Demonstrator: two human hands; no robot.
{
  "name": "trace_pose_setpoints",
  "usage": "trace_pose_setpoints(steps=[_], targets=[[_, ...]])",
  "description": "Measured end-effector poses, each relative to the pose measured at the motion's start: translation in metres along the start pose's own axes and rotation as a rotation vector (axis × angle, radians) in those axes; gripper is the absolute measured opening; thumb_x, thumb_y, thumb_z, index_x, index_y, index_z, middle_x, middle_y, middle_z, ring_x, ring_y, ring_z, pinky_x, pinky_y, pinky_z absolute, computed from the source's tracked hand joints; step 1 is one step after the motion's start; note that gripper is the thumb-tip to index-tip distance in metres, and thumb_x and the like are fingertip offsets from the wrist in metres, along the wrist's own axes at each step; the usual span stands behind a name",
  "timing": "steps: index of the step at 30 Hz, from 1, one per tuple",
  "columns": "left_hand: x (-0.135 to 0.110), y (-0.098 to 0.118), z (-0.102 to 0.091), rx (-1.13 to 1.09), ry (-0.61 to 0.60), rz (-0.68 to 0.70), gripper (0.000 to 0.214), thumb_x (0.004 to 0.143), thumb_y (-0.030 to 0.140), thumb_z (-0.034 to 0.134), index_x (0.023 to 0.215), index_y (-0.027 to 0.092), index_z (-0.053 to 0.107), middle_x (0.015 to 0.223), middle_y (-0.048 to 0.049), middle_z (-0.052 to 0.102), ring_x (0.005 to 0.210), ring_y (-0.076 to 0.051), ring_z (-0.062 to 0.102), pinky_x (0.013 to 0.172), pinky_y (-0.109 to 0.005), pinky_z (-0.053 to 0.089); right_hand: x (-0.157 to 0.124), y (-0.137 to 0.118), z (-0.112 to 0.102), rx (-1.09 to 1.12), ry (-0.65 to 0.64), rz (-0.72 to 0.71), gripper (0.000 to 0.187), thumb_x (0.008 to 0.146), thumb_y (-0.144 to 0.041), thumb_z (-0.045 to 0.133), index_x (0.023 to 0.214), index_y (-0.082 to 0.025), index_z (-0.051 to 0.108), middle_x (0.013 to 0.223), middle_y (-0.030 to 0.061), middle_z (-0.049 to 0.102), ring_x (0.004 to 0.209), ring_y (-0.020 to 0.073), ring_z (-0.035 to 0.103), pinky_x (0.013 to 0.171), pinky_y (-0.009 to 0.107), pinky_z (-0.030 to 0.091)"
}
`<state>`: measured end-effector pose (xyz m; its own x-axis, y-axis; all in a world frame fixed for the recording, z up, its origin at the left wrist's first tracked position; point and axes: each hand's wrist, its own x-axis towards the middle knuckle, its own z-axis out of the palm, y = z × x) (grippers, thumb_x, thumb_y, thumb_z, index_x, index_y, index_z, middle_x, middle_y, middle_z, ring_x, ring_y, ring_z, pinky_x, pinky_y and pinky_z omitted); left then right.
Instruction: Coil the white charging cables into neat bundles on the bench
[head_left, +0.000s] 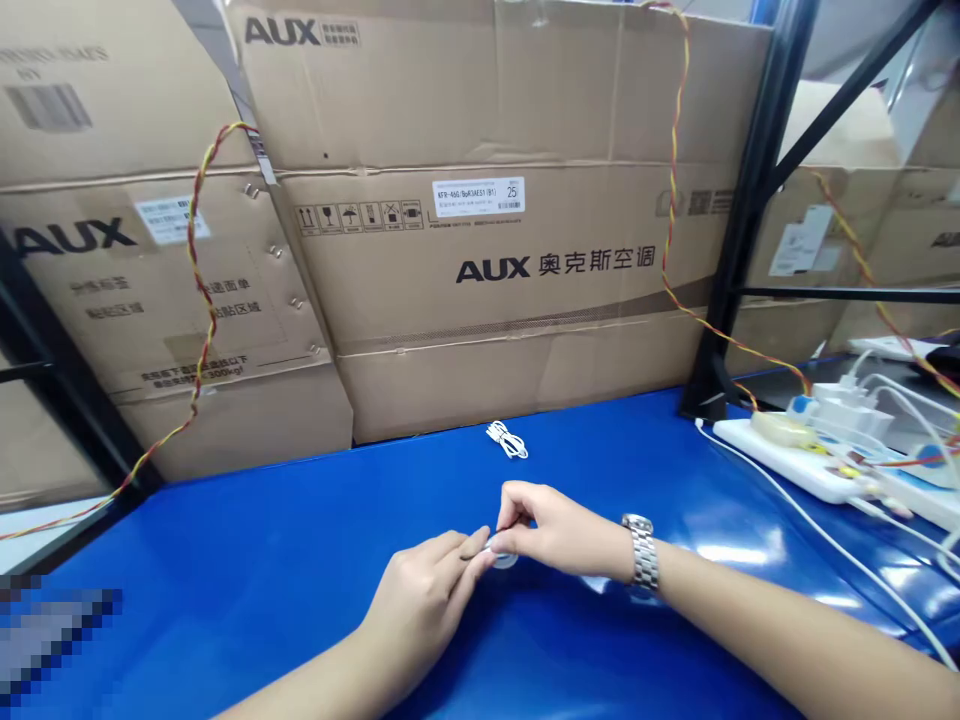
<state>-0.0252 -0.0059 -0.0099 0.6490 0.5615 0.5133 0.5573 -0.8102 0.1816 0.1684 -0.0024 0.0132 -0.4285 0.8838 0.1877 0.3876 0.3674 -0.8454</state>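
My left hand [427, 590] and my right hand [551, 528] meet over the blue table [262, 560] near its middle. Between their fingertips sits a small round pale object [502, 555], too small to name. Both hands pinch at it, fingers pressed together. A metal watch [641, 550] is on my right wrist. A small coiled white cable [507, 438] lies on the table beyond the hands, untouched.
Large AUX cardboard boxes [510, 260] wall off the back of the table. A black metal frame post [739, 230] stands at the right. A white power strip [817, 460] with plugs and white cables lies at the right edge. Twisted red-yellow wires [199, 300] hang over the boxes.
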Motion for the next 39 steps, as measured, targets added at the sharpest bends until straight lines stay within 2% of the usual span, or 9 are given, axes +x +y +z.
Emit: trace_pose_setpoints(steps=[6, 10, 16, 19, 24, 26, 30, 34, 39], targets=[[0.001, 0.001, -0.001, -0.133, -0.044, -0.121, 0.032, 0.087, 0.031, 0.037, 0.105, 0.019, 0.061, 0.079, -0.0063, 0.062, 0.068, -0.015, 0.058, 0.063, -0.023, 0.043, -0.003, -0.002, -0.003, -0.075, -0.052, -0.039, 0.024, 0.069, -0.035, 0.063, 0.077, -0.019, 0.047, 0.06, -0.0062, 0.044, 0.054, 0.0078, 0.039, 0.051, 0.021, 0.033], [0.004, 0.002, -0.004, -0.286, -0.078, -0.243, 0.034, 0.087, 0.034, 0.037, 0.082, 0.021, 0.068, 0.073, -0.0031, 0.061, 0.065, -0.014, 0.055, 0.064, -0.022, 0.041, -0.004, -0.002, -0.002, -0.173, -0.04, -0.068, 0.019, 0.072, -0.03, 0.06, 0.078, -0.019, 0.046, 0.063, -0.0049, 0.047, 0.054, 0.0086, 0.041, 0.05, 0.021, 0.032], [0.007, 0.005, -0.006, -0.375, -0.092, -0.301, 0.035, 0.086, 0.037, 0.037, 0.076, 0.023, 0.068, 0.065, -0.0005, 0.058, 0.061, -0.014, 0.053, 0.061, -0.022, 0.039, -0.007, -0.008, 0.005, -0.524, 0.088, -0.189, 0.007, 0.077, -0.022, 0.053, 0.074, -0.019, 0.047, 0.068, 0.001, 0.056, 0.068, 0.0152, 0.047, 0.061, 0.027, 0.033], [0.007, 0.006, -0.005, -0.365, -0.089, -0.364, 0.039, 0.085, 0.04, 0.036, 0.068, 0.02, 0.066, 0.061, 0.0, 0.056, 0.059, -0.014, 0.053, 0.059, -0.022, 0.038, -0.008, -0.01, 0.008, -0.618, 0.141, -0.261, 0.007, 0.081, -0.018, 0.047, 0.074, -0.018, 0.048, 0.07, 0.0025, 0.058, 0.066, 0.0152, 0.046, 0.064, 0.029, 0.032], [0.009, 0.007, -0.003, -0.394, -0.105, -0.493, 0.046, 0.085, 0.044, 0.033, 0.061, 0.017, 0.061, 0.056, 0.0002, 0.054, 0.053, -0.012, 0.052, 0.055, -0.021, 0.039, -0.008, -0.008, 0.012, -0.584, 0.195, -0.269, 0.009, 0.083, -0.019, 0.046, 0.074, -0.018, 0.049, 0.067, 0.0001, 0.057, 0.064, 0.0141, 0.046, 0.065, 0.028, 0.032], [0.01, 0.007, -0.003, -0.398, -0.104, -0.499, 0.046, 0.085, 0.044, 0.032, 0.06, 0.017, 0.06, 0.056, 0.0004, 0.054, 0.05, -0.011, 0.05, 0.053, -0.021, 0.038, -0.009, -0.009, 0.014, -0.56, 0.191, -0.262, 0.004, 0.083, -0.019, 0.046, 0.082, -0.018, 0.05, 0.066, -0.0005, 0.056, 0.066, 0.0148, 0.046, 0.065, 0.027, 0.033], [0.011, 0.006, -0.003, -0.457, -0.128, -0.522, 0.045, 0.083, 0.045, 0.035, 0.058, 0.016, 0.058, 0.056, 0.0011, 0.053, 0.043, -0.009, 0.045, 0.049, -0.021, 0.036, -0.014, -0.011, 0.021, -0.521, 0.126, -0.278, 0.019, 0.084, -0.015, 0.04, 0.102, -0.018, 0.044, 0.074, 0.0006, 0.058, 0.068, 0.0155, 0.047, 0.065, 0.026, 0.035], [0.011, 0.002, 0.001, -0.656, -0.142, -0.604, 0.043, 0.08, 0.049, 0.038, 0.058, 0.016, 0.056, 0.052, 0.0022, 0.051, 0.041, -0.009, 0.043, 0.045, -0.021, 0.034, -0.015, -0.007, 0.029, -0.643, 0.129, -0.357, 0.015, 0.081, -0.007, 0.035, 0.091, -0.015, 0.044, 0.083, 0.0049, 0.057, 0.068, 0.0154, 0.047, 0.063, 0.026, 0.033], [0.012, -0.001, 0.005, -0.826, -0.146, -0.641, 0.045, 0.08, 0.049, 0.038, 0.051, 0.016, 0.051, 0.044, 0.0032, 0.048, 0.04, -0.009, 0.041, 0.043, -0.021, 0.03, -0.013, 0.001, 0.04, -0.931, 0.081, -0.579, 0.017, 0.081, -0.008, 0.033, 0.08, -0.014, 0.049, 0.073, 0.0056, 0.057, 0.061, 0.0158, 0.043, 0.061, 0.03, 0.029]])
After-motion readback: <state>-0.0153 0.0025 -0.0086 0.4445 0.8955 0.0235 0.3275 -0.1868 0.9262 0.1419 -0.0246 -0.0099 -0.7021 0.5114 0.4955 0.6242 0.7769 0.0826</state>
